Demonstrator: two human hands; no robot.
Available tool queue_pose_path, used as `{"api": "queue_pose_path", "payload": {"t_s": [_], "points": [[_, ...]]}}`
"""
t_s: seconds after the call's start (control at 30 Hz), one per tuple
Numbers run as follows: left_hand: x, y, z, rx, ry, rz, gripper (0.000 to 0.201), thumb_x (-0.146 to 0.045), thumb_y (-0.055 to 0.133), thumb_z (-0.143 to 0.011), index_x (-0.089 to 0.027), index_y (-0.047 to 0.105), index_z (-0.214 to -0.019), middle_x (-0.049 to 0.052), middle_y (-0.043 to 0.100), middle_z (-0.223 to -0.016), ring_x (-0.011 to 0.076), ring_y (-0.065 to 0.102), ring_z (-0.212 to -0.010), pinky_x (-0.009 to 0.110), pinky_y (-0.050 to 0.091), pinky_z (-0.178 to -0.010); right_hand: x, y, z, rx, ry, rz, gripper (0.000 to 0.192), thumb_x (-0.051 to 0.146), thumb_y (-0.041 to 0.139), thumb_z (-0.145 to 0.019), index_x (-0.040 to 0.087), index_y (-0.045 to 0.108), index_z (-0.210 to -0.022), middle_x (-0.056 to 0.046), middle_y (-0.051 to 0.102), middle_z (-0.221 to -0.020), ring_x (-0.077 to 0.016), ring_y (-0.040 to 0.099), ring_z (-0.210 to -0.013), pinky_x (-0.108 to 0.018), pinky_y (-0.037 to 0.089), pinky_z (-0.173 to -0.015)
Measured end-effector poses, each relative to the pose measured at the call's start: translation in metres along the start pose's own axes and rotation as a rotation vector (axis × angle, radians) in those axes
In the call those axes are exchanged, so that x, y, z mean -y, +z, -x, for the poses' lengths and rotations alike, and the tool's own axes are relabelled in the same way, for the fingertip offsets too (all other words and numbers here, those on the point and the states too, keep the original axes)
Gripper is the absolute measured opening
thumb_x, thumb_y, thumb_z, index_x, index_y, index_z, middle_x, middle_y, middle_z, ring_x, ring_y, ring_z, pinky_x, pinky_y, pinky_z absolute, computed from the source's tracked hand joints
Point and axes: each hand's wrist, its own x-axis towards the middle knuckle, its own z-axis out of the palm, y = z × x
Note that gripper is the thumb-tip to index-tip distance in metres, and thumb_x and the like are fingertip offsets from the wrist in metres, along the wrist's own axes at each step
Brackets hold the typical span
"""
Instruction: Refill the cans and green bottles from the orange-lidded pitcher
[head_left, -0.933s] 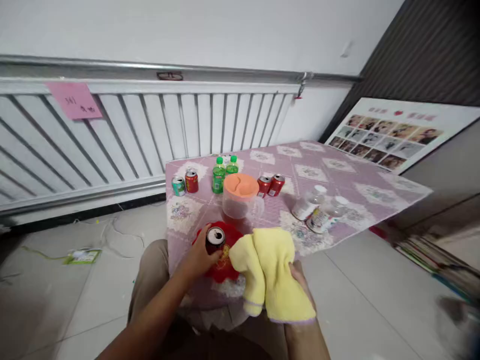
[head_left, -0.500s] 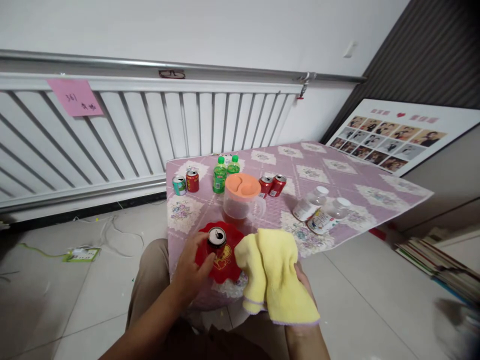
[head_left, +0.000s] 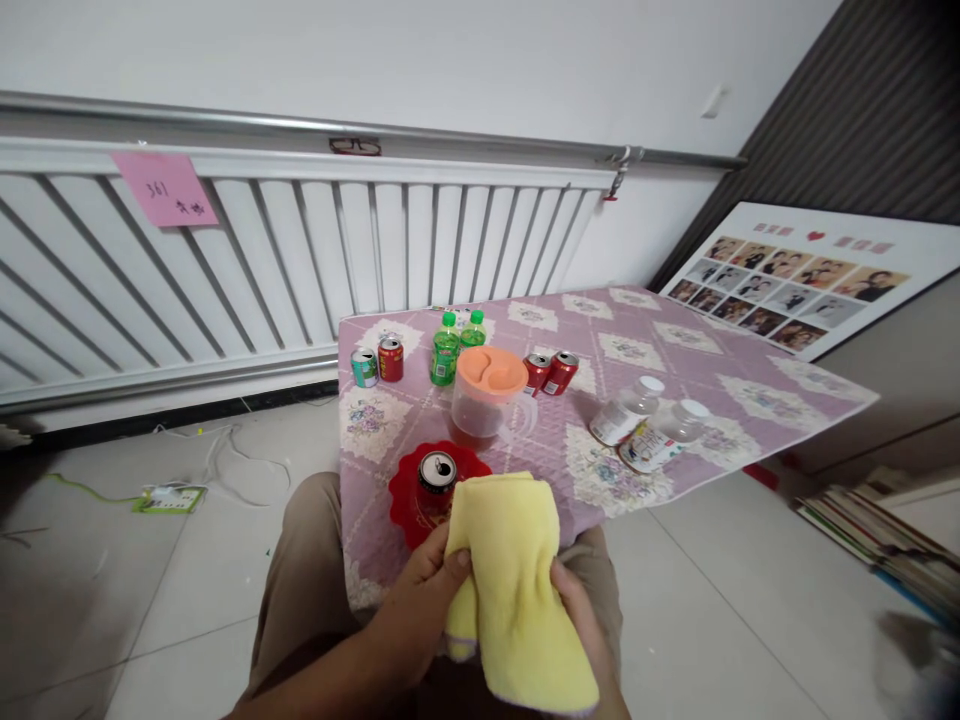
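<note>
A yellow cloth (head_left: 510, 580) hangs folded in front of the person, just off the near edge of the tabletop (head_left: 645, 345), over their lap. Both hands have hold of it. The left hand (head_left: 427, 590) pinches its left side, thumb on top and fingers closed behind the fabric, so this grip is shut on the cloth. The right hand (head_left: 577, 610) clasps the right side from beneath, thumb lying along the cloth's edge and the fingers mostly hidden under it; its grip is likewise closed on the cloth.

Just beyond the cloth's upper edge, at the near left corner of the tabletop, a dark can (head_left: 436, 480) with its top opened stands upright on a red scalloped plate (head_left: 401, 495). The cloth covers part of the plate's right side.

Farther in, toward the middle, a clear jug (head_left: 484, 405) with an orange lid stands upright. Behind it are two green bottles (head_left: 450, 348) side by side. Near the far left corner stand a teal can and a red can (head_left: 377, 362), close together. To the right of the jug, two red cans (head_left: 551, 372) lean against each other. Two clear bottles (head_left: 645, 425) with white caps lie on their sides near the right-hand near edge.

The tabletop wears a purple patterned cover. A white radiator (head_left: 300, 260) with a pink note (head_left: 163, 188) runs along the wall behind.
</note>
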Motion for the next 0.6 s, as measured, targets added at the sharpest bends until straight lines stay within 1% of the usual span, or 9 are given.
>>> {"api": "queue_pose_path", "payload": {"t_s": [0.07,0.17,0.2,0.27,0.37,0.43,0.5,0.53,0.6], "points": [[-0.004,-0.002,0.003,-0.014,0.005,-0.043,0.058,-0.052,0.077,-0.080,-0.020,0.066,-0.128,0.011,0.074,-0.118,0.0290,0.068,-0.108,0.034,0.054,-0.083,-0.001,-0.001,-0.001,0.008,0.072,-0.051,0.046,0.065,0.072,-0.071,0.026,0.078,-0.095,-0.008,0.081,-0.089,-0.0324,0.076,-0.076,-0.044,0.061,-0.072],[-0.009,-0.004,0.004,-0.073,0.039,-0.085,0.056,-0.050,0.077,-0.081,-0.023,0.066,-0.128,0.008,0.073,-0.123,0.0272,0.066,-0.114,0.032,0.053,-0.086,-0.001,0.000,-0.004,-0.039,0.048,-0.018,0.051,0.057,0.076,-0.074,0.026,0.074,-0.114,-0.009,0.080,-0.106,-0.0303,0.075,-0.087,-0.041,0.060,-0.074],[-0.010,-0.004,0.004,-0.091,0.048,-0.084,0.057,-0.050,0.077,-0.080,-0.023,0.065,-0.129,0.008,0.073,-0.122,0.0267,0.066,-0.112,0.032,0.053,-0.086,-0.001,0.001,-0.005,-0.059,0.017,0.012,0.054,0.056,0.076,-0.075,0.027,0.071,-0.120,-0.009,0.078,-0.111,-0.0296,0.075,-0.092,-0.040,0.060,-0.076],[-0.011,-0.004,0.003,-0.108,0.049,-0.069,0.059,-0.052,0.076,-0.080,-0.022,0.064,-0.130,0.009,0.074,-0.119,0.0262,0.069,-0.105,0.032,0.053,-0.081,-0.001,0.002,-0.007,-0.103,-0.091,0.100,0.057,0.053,0.075,-0.077,0.027,0.066,-0.127,-0.009,0.075,-0.121,-0.0280,0.073,-0.101,-0.039,0.060,-0.081],[-0.012,-0.001,0.002,-0.113,0.036,-0.034,0.063,-0.053,0.076,-0.079,-0.020,0.062,-0.131,0.010,0.075,-0.114,0.0256,0.071,-0.095,0.032,0.053,-0.074,-0.004,-0.003,-0.008,-0.210,-0.291,0.315,0.050,0.051,0.071,-0.080,0.026,0.065,-0.123,-0.010,0.073,-0.122,-0.0264,0.069,-0.107,-0.037,0.058,-0.086],[-0.013,0.001,0.003,-0.120,0.029,-0.027,0.065,-0.053,0.076,-0.078,-0.019,0.061,-0.131,0.010,0.075,-0.114,0.0253,0.071,-0.093,0.032,0.053,-0.074,-0.006,-0.009,-0.007,-0.267,-0.376,0.469,0.043,0.050,0.067,-0.083,0.024,0.067,-0.118,-0.011,0.073,-0.118,-0.0260,0.067,-0.106,-0.037,0.057,-0.089],[-0.012,0.001,0.003,-0.120,0.031,-0.042,0.066,-0.052,0.077,-0.077,-0.019,0.061,-0.132,0.011,0.074,-0.116,0.0256,0.071,-0.095,0.032,0.053,-0.075,-0.008,-0.013,-0.004,-0.226,-0.379,0.555,0.043,0.049,0.064,-0.086,0.024,0.067,-0.120,-0.011,0.071,-0.121,-0.0259,0.066,-0.109,-0.037,0.056,-0.091],[-0.012,0.001,0.003,-0.111,0.034,-0.050,0.066,-0.052,0.077,-0.077,-0.019,0.061,-0.132,0.011,0.074,-0.119,0.0258,0.071,-0.097,0.032,0.053,-0.076,-0.009,-0.013,-0.003,-0.186,-0.357,0.560,0.047,0.048,0.064,-0.086,0.024,0.065,-0.126,-0.011,0.069,-0.127,-0.0260,0.065,-0.113,-0.037,0.056,-0.092],[-0.009,0.000,0.003,-0.081,0.041,-0.064,0.065,-0.051,0.076,-0.079,-0.021,0.060,-0.134,0.010,0.072,-0.124,0.0255,0.070,-0.101,0.032,0.053,-0.078,-0.008,-0.010,0.000,-0.112,-0.305,0.531,0.064,0.042,0.070,-0.081,0.027,0.055,-0.142,-0.010,0.062,-0.141,-0.0267,0.061,-0.124,-0.037,0.056,-0.095]]}}
